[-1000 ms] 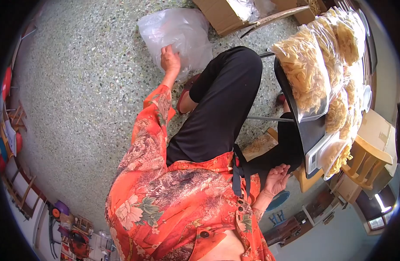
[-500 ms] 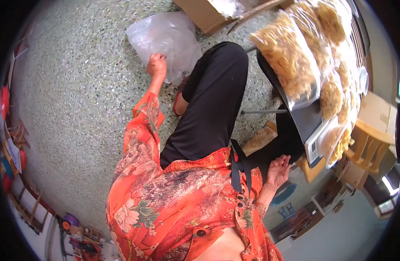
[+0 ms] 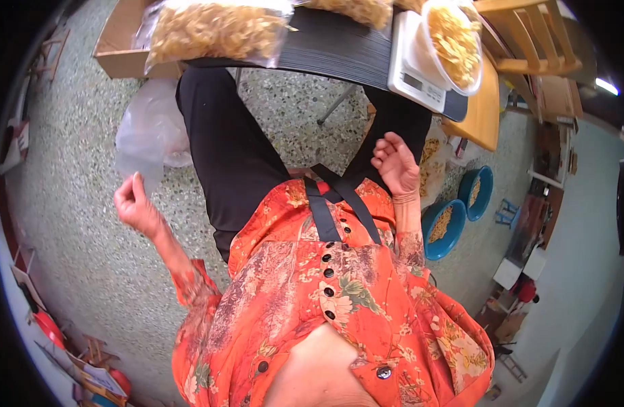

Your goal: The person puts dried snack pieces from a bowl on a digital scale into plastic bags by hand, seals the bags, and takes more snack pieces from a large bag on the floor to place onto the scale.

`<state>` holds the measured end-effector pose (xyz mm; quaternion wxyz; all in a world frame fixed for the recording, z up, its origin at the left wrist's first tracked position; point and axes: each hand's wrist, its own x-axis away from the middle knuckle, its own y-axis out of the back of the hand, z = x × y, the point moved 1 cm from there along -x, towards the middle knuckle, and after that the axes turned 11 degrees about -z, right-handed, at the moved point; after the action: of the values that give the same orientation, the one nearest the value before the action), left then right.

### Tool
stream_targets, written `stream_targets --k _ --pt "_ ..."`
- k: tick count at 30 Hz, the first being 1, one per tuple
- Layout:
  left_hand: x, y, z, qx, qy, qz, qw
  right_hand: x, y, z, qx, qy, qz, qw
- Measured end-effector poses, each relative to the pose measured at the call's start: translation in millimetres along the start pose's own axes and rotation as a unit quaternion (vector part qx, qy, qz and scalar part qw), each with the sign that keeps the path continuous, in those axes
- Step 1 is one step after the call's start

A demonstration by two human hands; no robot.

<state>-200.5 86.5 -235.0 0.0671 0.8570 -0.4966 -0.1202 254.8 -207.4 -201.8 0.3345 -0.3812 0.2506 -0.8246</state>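
My left hand (image 3: 139, 205) is out to the left above the floor, thumb and fingers pinched on the edge of a clear plastic bag (image 3: 141, 159). Behind that bag, a heap of translucent plastic bags (image 3: 171, 112) lies on the floor beside my leg. My right hand (image 3: 398, 167) rests palm up near my thigh, fingers loosely curled and nothing in it. Ahead, on the black table (image 3: 332, 49), lies a filled bag of pale yellow dried pieces (image 3: 213, 32). A white scale (image 3: 418, 83) at the table's right end carries a tub of yellow pieces (image 3: 456, 49).
A cardboard box (image 3: 116, 42) stands at the front left. Right of the table are a wooden chair (image 3: 536, 66) and a wooden seat (image 3: 487, 102). Blue basins (image 3: 445, 232) with contents sit on the floor at right, near a small blue stool (image 3: 507, 213).
My view has swung right towards the table. My left hand has drawn back from the plastic heap with a clear bag in its fingers. My right hand still rests by my thigh.
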Motion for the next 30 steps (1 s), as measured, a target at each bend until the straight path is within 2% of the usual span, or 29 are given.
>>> stream_targets --k 2,3,4,5,6,7,8,9,10,12,16,18,20,22,23,25,26,28,30 --pt "22.7 -1.4 -70.1 0.065 -0.004 0.017 0.998 1.7 -28.2 -4.9 0.084 -0.021 0.045 0.995" --pt "53.7 -7.0 -88.9 0.073 -0.014 0.085 0.994 1.5 -18.2 -11.5 0.149 -0.013 0.054 0.987" --pt "65.0 -12.5 -116.4 0.08 -0.022 0.149 0.985 2.2 -39.1 -14.3 0.215 -0.008 0.062 0.975" --pt "74.5 -19.9 -137.2 0.081 -0.033 0.153 0.984 6.4 -65.4 -19.2 0.307 0.016 0.044 0.95" --pt "77.4 -26.9 -152.9 0.041 -0.148 0.243 0.958 9.6 -96.9 -28.8 0.399 0.037 0.021 0.916" --pt "89.2 -35.8 -168.7 0.0 -0.264 0.326 0.908 11.5 -118.6 -28.1 0.463 0.177 0.076 0.865" --pt "100.3 -45.4 -179.6 -0.003 -0.288 0.379 0.88 12.5 -137.0 -27.8 0.516 0.314 0.125 0.787" --pt "111.4 -56.5 -189.0 -0.006 -0.302 0.417 0.857 11.4 -151.1 -29.8 0.508 0.407 0.142 0.746" --pt "116.7 -69.2 -178.7 0.004 -0.301 0.456 0.837 9.7 -156.1 -41.4 0.516 0.43 0.115 0.732" --pt "124.9 -87.3 -184.5 0.004 -0.407 0.472 0.782 7.8 -161.6 -46.0 0.549 0.467 0.082 0.688" --pt "126.3 -106.4 -191.9 0.023 -0.441 0.528 0.725 6.3 -152.7 -53.6 0.568 0.441 0.061 0.692" --pt "132.2 -111.5 -195.6 0.037 -0.445 0.543 0.711 10.2 -148.3 -50.0 0.592 0.463 0.045 0.658" --pt "135.1 -116.2 -198.2 0.041 -0.449 0.552 0.701 4.9 -141.4 -50.3 0.564 0.505 0.055 0.651" --pt "140.5 -121.8 -202.9 0.044 -0.453 0.557 0.694 -1.3 -127.2 -55.4 0.516 0.477 0.064 0.708" --pt "145.7 -123.7 -205.8 0.059 -0.466 0.521 0.713 0.4 -133.2 -56.6 0.482 0.478 0.02 0.734" --pt "145.1 -122.5 -208.9 0.079 -0.493 0.452 0.74 -0.7 -133.8 -60.6 0.489 0.477 0.008 0.731" --pt "146.9 -123.1 -208.1 0.078 -0.495 0.451 0.739 -1.3 -132.0 -58.5 0.495 0.474 -0.003 0.728" --pt "150.3 -121.3 -205.9 0.13 -0.54 0.379 0.74 -0.6 -129.3 -54.3 0.496 0.478 -0.002 0.725" --pt "154.2 -120.0 -207.7 0.11 -0.559 0.368 0.735 -0.7 -128.6 -52.0 0.498 0.481 -0.004 0.721"
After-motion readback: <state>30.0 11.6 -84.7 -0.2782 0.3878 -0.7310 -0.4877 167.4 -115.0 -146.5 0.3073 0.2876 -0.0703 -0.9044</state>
